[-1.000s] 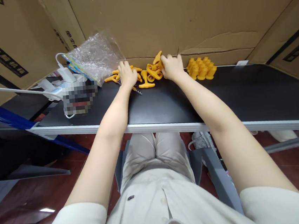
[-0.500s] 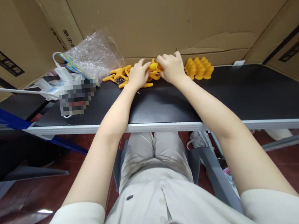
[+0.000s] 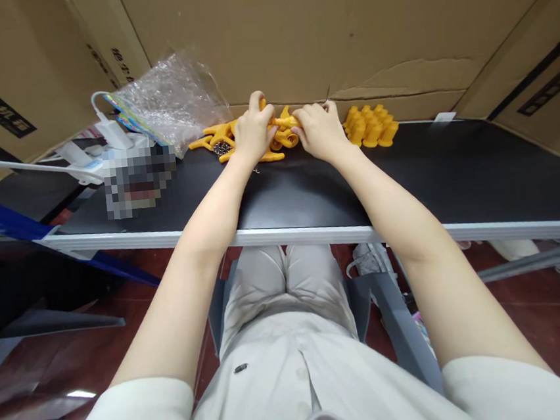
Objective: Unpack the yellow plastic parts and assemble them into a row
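Note:
My left hand (image 3: 251, 131) and my right hand (image 3: 318, 130) meet at the far edge of a black table (image 3: 308, 194). Both are closed on one yellow plastic piece (image 3: 282, 122) held between them just above the table. Under and to the left of my left hand lies a loose heap of yellow plastic pieces (image 3: 216, 138) with a small metal spiral among them. To the right of my right hand stands a tidy cluster of yellow pieces (image 3: 370, 126).
A crumpled clear plastic bag (image 3: 171, 105) lies at the back left, with white chargers and cables (image 3: 82, 160) beside it. Cardboard walls (image 3: 341, 26) close the table's far side. My lap and a grey chair show below the table's white front edge.
My left hand left the loose heap and moved right to meet my right hand; both now grip one yellow piece, lifted slightly.

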`<move>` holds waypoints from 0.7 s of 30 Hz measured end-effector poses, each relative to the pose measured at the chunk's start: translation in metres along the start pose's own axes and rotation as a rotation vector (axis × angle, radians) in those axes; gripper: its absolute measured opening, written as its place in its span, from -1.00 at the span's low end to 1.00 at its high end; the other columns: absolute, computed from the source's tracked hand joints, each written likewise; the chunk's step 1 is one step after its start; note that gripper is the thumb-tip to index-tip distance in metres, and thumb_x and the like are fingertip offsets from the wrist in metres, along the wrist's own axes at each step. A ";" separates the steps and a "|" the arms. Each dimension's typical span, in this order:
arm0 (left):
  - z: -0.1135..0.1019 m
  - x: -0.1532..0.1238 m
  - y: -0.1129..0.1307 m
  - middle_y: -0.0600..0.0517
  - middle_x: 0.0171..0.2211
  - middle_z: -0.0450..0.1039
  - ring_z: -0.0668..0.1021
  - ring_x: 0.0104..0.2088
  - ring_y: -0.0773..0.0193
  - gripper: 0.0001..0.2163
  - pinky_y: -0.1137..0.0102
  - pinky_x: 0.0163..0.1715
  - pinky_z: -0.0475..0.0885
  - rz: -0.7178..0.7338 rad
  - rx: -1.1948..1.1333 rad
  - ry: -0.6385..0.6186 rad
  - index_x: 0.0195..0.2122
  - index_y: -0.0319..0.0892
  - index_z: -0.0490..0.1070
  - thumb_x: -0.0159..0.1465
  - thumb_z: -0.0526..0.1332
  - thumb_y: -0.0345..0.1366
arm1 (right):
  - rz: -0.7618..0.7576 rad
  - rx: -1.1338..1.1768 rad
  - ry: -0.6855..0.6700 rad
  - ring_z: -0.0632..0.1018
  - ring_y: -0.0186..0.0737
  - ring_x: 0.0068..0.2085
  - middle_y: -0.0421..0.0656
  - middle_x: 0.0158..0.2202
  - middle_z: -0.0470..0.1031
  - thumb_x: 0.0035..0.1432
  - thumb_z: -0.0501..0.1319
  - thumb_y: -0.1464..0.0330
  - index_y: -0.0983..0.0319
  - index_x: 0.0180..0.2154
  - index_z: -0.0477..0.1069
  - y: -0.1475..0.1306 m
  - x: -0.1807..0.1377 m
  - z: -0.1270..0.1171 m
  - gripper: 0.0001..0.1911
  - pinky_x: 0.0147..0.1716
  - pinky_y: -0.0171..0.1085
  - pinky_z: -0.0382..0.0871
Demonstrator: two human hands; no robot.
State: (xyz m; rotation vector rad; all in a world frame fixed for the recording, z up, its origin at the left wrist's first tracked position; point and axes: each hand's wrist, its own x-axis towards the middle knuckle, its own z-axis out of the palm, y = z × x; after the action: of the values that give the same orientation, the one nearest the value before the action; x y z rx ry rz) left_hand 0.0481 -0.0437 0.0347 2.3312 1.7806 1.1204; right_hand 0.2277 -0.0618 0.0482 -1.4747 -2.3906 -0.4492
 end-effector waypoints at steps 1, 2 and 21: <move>0.000 0.000 0.000 0.12 0.47 0.14 0.46 0.24 -0.14 -0.64 0.05 0.30 0.37 -0.009 -0.007 0.003 0.13 0.11 0.51 0.33 0.17 -0.28 | 0.000 -0.006 0.004 0.35 0.26 0.27 0.15 0.25 0.41 0.47 -0.18 0.30 0.26 0.32 0.27 0.001 0.000 0.000 -0.46 0.25 0.20 0.04; -0.001 0.000 0.001 0.15 0.47 0.15 0.46 0.26 -0.13 -0.61 0.04 0.31 0.37 -0.022 -0.016 0.008 0.17 0.16 0.48 0.34 0.15 -0.28 | 0.001 -0.012 0.010 0.35 0.25 0.27 0.14 0.25 0.40 0.48 -0.19 0.30 0.26 0.32 0.27 0.002 0.001 0.000 -0.46 0.25 0.19 0.04; 0.019 0.010 -0.015 -0.10 0.08 0.53 0.56 0.14 -0.08 -0.63 0.16 0.17 0.40 0.082 0.034 0.072 0.08 -0.01 0.51 0.25 0.21 -0.39 | -0.077 -0.014 0.127 0.42 0.22 0.20 0.14 0.16 0.50 0.50 -0.07 0.26 0.28 0.21 0.35 0.023 0.002 0.008 -0.58 0.19 0.17 0.13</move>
State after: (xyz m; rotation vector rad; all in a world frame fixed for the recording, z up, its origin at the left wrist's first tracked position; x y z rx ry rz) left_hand 0.0468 -0.0222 0.0200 2.4339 1.7551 1.2096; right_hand 0.2466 -0.0470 0.0441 -1.3219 -2.3543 -0.5607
